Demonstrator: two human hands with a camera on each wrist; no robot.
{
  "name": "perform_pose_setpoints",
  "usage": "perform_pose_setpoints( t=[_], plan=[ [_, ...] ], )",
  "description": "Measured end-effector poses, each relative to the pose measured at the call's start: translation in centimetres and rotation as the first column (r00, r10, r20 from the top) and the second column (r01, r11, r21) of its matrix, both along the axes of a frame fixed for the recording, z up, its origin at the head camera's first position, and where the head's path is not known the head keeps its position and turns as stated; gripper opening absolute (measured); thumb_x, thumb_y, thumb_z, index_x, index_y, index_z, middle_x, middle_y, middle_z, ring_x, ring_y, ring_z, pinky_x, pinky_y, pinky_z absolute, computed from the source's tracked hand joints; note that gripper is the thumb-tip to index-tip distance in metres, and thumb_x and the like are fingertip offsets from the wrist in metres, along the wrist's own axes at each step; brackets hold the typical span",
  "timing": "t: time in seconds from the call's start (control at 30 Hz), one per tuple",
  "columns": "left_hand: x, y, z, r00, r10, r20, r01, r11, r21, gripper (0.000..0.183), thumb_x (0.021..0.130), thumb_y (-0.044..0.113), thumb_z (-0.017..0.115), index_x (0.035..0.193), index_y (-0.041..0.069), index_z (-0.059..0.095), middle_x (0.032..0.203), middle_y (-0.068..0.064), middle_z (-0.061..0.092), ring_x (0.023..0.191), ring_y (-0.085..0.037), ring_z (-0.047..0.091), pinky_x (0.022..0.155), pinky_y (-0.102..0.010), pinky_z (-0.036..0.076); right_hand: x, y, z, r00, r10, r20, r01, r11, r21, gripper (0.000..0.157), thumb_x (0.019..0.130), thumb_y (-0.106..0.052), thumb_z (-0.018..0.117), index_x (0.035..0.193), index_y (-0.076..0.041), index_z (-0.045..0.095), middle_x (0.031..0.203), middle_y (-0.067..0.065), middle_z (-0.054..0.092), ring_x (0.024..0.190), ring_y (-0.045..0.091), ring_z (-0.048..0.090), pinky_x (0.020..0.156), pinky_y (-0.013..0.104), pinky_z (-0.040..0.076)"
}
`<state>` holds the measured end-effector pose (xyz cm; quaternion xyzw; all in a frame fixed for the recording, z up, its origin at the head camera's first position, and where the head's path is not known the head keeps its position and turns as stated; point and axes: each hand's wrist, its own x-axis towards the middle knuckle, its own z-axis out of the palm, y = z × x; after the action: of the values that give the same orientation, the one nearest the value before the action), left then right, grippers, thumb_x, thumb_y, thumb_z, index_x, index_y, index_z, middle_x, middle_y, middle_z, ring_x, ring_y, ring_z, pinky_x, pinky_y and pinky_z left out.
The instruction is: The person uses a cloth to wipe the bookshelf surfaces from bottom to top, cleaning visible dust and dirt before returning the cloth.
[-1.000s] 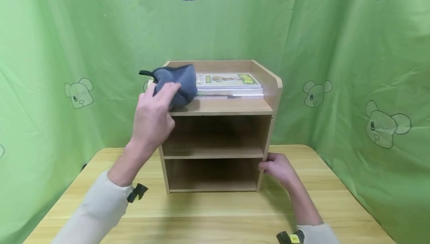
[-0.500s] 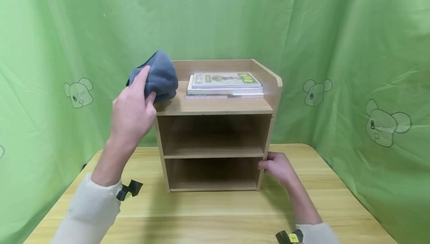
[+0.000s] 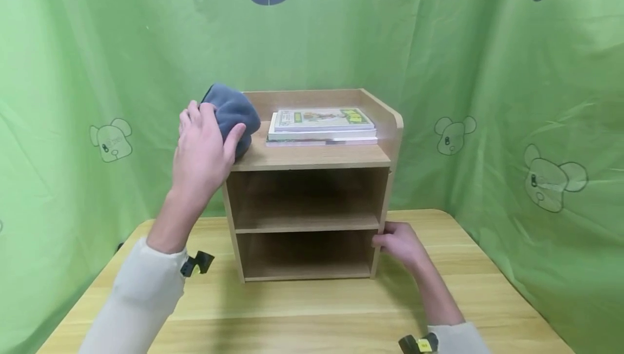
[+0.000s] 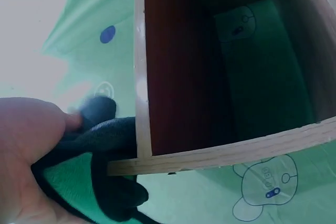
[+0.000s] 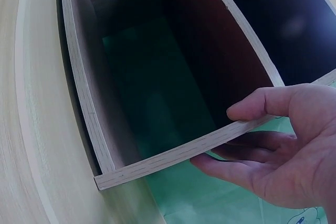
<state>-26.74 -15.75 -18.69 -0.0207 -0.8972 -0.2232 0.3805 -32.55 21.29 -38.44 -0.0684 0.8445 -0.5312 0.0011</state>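
Note:
My left hand (image 3: 202, 148) grips a blue-grey cloth (image 3: 234, 113) with dark edging at the upper left of a small wooden shelf unit (image 3: 312, 158). In the left wrist view the cloth (image 4: 73, 179) drapes over both sides of the unit's left side panel (image 4: 140, 82), near its top corner. Low on the other side, my right hand (image 3: 402, 243) holds the right side panel. The right wrist view shows its thumb (image 5: 252, 106) on the inner face and its fingers (image 5: 231, 169) along the outside.
Several stacked books (image 3: 322, 121) lie on the unit's top board, right of the cloth. Two open compartments are below. The unit stands on a wooden table (image 3: 302, 310), with a green patterned curtain (image 3: 331, 45) behind and along the sides.
My left hand has carried the cloth leftward from beside the books to the unit's left side, then turned and lowered slightly there. My right hand keeps its hold on the right panel.

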Motion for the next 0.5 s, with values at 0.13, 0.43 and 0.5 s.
perform_pose_setpoints(
  t=[0.13,0.43,0.5],
  plan=[
    [-0.9,0.0,0.1,1.000,0.011,0.018,-0.012,0.999,0.048,0.047,0.100,0.029,0.049,0.134,-0.001,0.036,0.120,-0.026,0.053,0.105,-0.048,0.058,0.084,-0.063,0.052,0.0,0.0,-0.1,1.000,0.001,0.005,-0.001,1.000,-0.003,0.051,0.082,-0.002,0.068,0.128,0.018,0.058,0.127,0.035,0.062,0.107,0.032,0.068,0.092,0.044,0.059],
    [-1.7,0.4,-3.0,0.987,0.061,-0.147,-0.057,0.998,0.035,0.063,0.102,0.022,0.049,0.158,0.011,0.025,0.115,-0.032,0.054,0.091,-0.050,0.062,0.072,-0.063,0.055,-0.2,0.1,0.0,1.000,0.007,0.004,-0.007,1.000,0.000,0.056,0.082,-0.003,0.068,0.131,0.018,0.055,0.132,0.036,0.059,0.110,0.034,0.067,0.094,0.047,0.058],
    [-2.0,0.5,-4.1,0.971,0.060,-0.230,-0.052,0.998,0.041,0.064,0.101,0.021,0.052,0.159,0.012,0.025,0.119,-0.032,0.053,0.094,-0.049,0.062,0.071,-0.063,0.056,-0.1,0.1,0.0,1.000,0.003,0.004,-0.003,1.000,0.002,0.055,0.081,-0.004,0.068,0.131,0.018,0.055,0.131,0.035,0.060,0.109,0.033,0.067,0.094,0.047,0.058]
  ],
)
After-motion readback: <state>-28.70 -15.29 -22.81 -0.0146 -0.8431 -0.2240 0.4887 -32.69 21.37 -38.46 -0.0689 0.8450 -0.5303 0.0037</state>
